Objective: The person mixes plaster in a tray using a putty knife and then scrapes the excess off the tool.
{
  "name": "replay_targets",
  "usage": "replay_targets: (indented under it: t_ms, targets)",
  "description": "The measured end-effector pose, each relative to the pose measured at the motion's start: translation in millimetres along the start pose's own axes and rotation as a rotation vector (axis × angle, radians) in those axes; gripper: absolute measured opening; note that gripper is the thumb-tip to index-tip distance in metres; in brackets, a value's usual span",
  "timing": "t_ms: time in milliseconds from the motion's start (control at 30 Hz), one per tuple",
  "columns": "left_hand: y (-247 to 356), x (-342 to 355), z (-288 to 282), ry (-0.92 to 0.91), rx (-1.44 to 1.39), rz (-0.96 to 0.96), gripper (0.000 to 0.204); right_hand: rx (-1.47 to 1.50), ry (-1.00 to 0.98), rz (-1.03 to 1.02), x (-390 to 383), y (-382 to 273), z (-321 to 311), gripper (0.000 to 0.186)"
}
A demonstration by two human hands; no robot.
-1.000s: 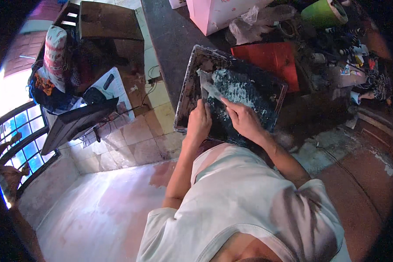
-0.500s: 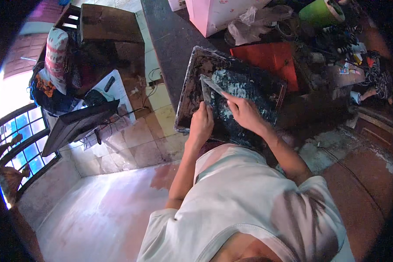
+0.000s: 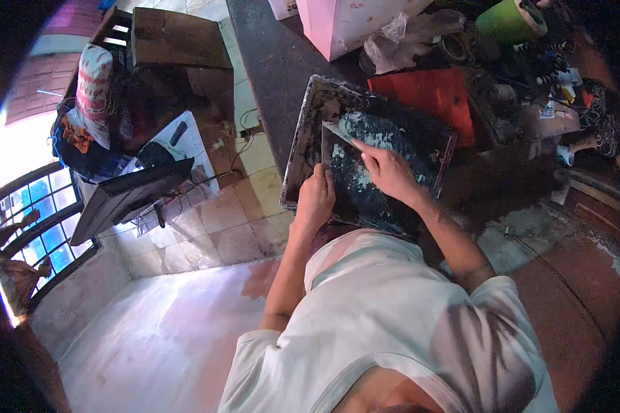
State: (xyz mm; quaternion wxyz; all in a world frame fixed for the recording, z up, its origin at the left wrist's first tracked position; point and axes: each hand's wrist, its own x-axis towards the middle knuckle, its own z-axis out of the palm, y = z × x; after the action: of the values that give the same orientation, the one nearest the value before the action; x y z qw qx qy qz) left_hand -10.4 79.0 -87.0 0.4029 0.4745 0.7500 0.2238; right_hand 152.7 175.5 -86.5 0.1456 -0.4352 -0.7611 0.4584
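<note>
Over a dark, worn rectangular tray [image 3: 375,199] with a raised rim and flaking whitish patches, my two hands each grip a flat blade. My left hand [image 3: 315,197] is closed around the lower end of a dark, narrow blade [image 3: 326,148] that points away from me. My right hand [image 3: 393,175] is closed on a lighter, knife-like blade [image 3: 341,132], its forefinger stretched along it. The right blade slants leftward, and its tip meets or overlaps the left blade's far end. Both handles are hidden in my fingers, so the exact kind of tool cannot be told.
Beyond the tray are a red panel [image 3: 427,100], a pinkish-white box [image 3: 351,24], a crumpled plastic bag [image 3: 396,45] and a green container [image 3: 510,22]. Clutter lies at the far right. At left stand a dark monitor-like panel [image 3: 131,193] and a patterned cushion [image 3: 93,89].
The view has shifted slightly. My right hand has moved a little away from me, and its blade shows narrower across the left blade. Both hands keep their grip.
</note>
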Motion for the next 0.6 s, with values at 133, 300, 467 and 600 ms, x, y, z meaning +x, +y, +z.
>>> replay_targets:
  t_ms: [133,300,467,600]
  targets:
    - [-3,-8,2,0.081,0.076,0.051,0.017,-0.004,0.012,0.018,1,-7,-20,0.029]
    - [-10,-6,-3,0.109,0.226,0.040,0.015,-0.556,-0.110,-0.062,-11,-34,-64,0.026]
    - [7,2,-8,0.065,0.208,0.002,0.015,-0.845,-0.154,-0.165,17,-21,-70,0.027]
    - [-3,-3,6,0.129,0.235,0.053,0.015,-0.843,-0.141,-0.214,25,-21,-61,0.025]
